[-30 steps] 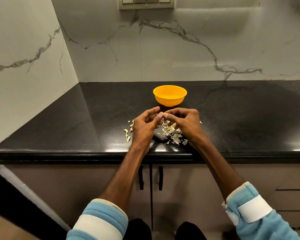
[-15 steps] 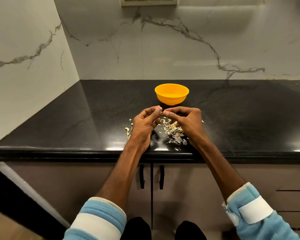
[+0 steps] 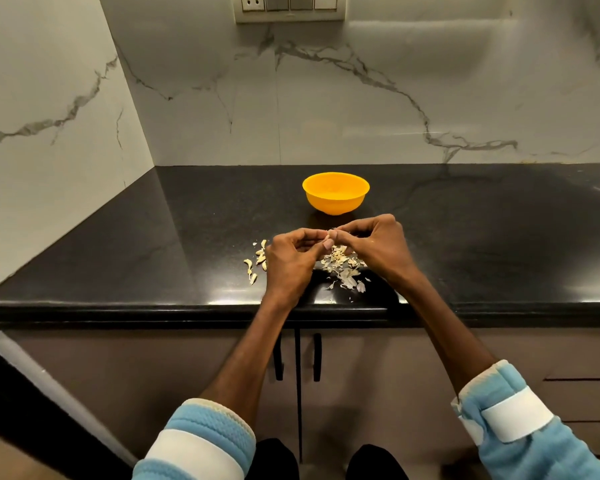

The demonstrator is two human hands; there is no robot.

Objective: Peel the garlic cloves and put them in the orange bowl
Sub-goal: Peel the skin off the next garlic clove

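Note:
My left hand and my right hand meet over the black counter, fingertips together. Between them they pinch a small pale garlic clove, mostly hidden by the fingers. Below and between the hands lies a heap of papery garlic skins. A few loose garlic pieces lie just left of my left hand. The orange bowl stands upright a short way behind the hands; I cannot tell what lies inside it.
The black counter meets marble walls at the left and back. Its front edge runs just under my wrists. Cabinet doors with dark handles sit below. A switch plate is on the back wall.
Both hands have stayed together above the skins, with the fingertips shifting slightly on the clove. The camera view tilted a little.

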